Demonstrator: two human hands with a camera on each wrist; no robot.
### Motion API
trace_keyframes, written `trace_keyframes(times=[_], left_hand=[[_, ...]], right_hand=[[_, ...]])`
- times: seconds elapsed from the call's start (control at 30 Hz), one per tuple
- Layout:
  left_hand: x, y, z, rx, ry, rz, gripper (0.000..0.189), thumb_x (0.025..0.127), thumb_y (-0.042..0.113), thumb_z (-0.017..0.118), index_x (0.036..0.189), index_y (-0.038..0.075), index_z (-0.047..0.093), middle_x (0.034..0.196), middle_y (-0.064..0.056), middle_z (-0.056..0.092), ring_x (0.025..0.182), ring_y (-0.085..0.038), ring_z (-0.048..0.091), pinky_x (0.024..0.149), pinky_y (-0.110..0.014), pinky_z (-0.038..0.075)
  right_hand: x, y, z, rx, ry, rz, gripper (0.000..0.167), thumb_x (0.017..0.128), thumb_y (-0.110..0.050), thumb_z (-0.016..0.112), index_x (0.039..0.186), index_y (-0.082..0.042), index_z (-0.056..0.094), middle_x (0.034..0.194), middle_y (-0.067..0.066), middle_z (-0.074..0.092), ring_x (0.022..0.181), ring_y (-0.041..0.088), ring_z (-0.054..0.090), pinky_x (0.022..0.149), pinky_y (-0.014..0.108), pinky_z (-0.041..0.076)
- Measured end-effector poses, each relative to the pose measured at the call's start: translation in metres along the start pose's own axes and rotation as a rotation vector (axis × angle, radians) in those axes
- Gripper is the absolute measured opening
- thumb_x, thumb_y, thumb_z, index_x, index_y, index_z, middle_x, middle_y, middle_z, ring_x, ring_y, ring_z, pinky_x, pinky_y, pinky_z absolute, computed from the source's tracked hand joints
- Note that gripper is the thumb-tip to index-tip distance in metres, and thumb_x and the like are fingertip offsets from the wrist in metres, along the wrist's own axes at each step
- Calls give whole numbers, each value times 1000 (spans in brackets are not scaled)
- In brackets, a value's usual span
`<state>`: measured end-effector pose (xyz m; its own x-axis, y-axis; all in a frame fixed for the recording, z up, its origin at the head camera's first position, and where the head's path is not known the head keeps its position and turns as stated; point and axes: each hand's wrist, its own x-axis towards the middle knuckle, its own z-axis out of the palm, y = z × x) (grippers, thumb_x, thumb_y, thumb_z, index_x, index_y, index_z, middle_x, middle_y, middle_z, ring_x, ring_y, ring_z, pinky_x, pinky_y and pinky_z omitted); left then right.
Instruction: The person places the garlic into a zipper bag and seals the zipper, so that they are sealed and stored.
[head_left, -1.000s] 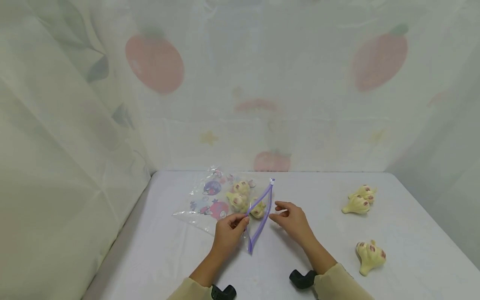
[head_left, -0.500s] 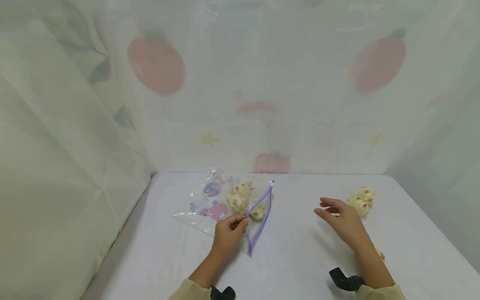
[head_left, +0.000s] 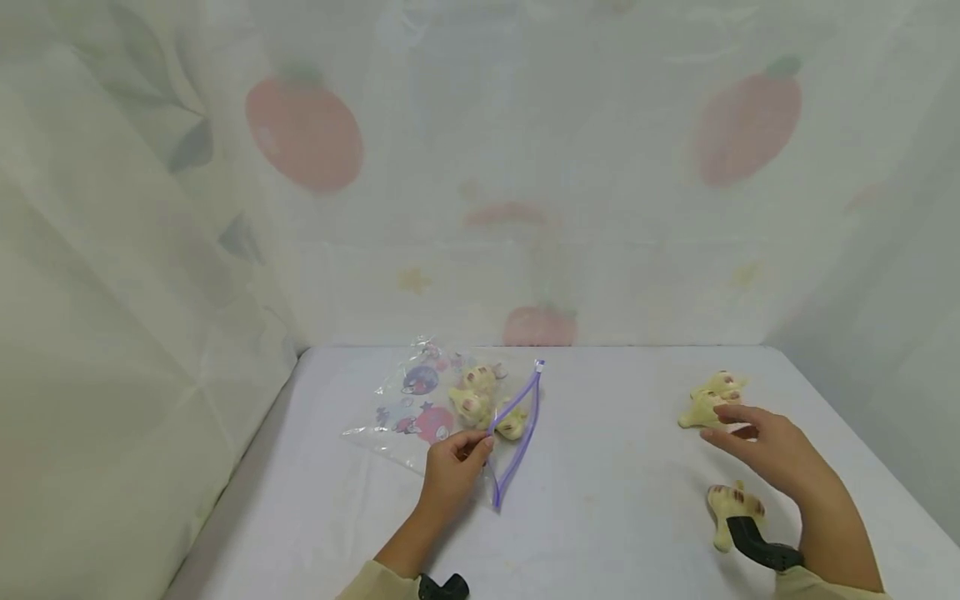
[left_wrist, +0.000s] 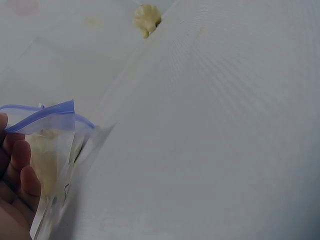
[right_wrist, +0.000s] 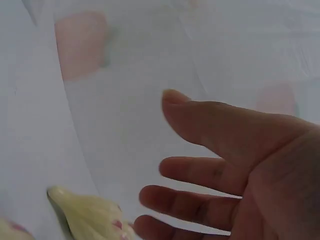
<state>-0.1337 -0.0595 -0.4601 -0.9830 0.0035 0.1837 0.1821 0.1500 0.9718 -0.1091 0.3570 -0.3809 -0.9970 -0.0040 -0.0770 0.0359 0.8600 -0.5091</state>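
My left hand pinches the purple-edged mouth of a clear printed zip bag, which lies on the table with its opening toward the right. Through the plastic, several garlic bulbs show. In the left wrist view, fingers hold the bag just under its purple strip. Over on the right, my right hand hovers with thumb and fingers apart, holding nothing. Its fingertips partly overlap a pair of garlic bulbs in the head view. The right wrist view has one garlic bulb below the fingers.
One more garlic bulb lies nearer the front, partly covered by the black wrist device. A white cloth covers the table. Printed curtains hang behind it and at both sides.
My right hand has moved from beside the bag's mouth to the right, reaching the pair of garlic bulbs. The left hand keeps its hold on the bag in the same place.
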Motion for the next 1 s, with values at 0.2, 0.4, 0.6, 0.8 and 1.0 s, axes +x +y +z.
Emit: trace_keyframes(times=[0.2, 0.4, 0.6, 0.8, 1.0], left_hand=[[8, -29, 0, -5, 5, 32, 17, 88, 18, 75, 94, 2, 76, 79, -18, 71, 63, -8, 61, 57, -20, 52], [8, -28, -1, 3, 13, 57, 16, 88, 18, 75, 92, 3, 76, 76, -16, 71, 62, -9, 62, 56, -21, 52], [8, -30, 0, -8, 13, 67, 16, 88, 19, 76, 91, 3, 76, 75, -14, 70, 62, -9, 62, 56, -20, 52], [7, -27, 2, -5, 26, 48, 12, 88, 12, 75, 92, 1, 76, 77, -19, 71, 61, -5, 60, 56, -19, 51], [1, -5, 2, 11, 23, 27, 12, 89, 4, 71, 93, -7, 73, 78, -26, 69, 61, -5, 59, 56, -17, 50]], right_hand=[[2, 28, -6, -51, -188, 70, 79, 91, -55, 62, 136, 9, 49, 131, 35, 53, 108, 48, 60, 75, 54, 56], [2, 33, 2, 121, -356, 169, 79, 88, -48, 70, 138, 8, 46, 136, 37, 46, 110, 46, 58, 69, 50, 57], [3, 33, 13, 187, -401, 222, 68, 85, -41, 75, 133, 3, 54, 131, 30, 54, 95, 26, 61, 66, 46, 56], [4, 35, 19, 218, -405, 224, 58, 86, -38, 75, 126, 1, 60, 114, 13, 65, 83, 21, 56, 65, 41, 55], [7, 35, 22, 234, -385, 162, 55, 88, -38, 72, 123, 3, 62, 106, 9, 65, 80, 20, 57, 66, 38, 55]])
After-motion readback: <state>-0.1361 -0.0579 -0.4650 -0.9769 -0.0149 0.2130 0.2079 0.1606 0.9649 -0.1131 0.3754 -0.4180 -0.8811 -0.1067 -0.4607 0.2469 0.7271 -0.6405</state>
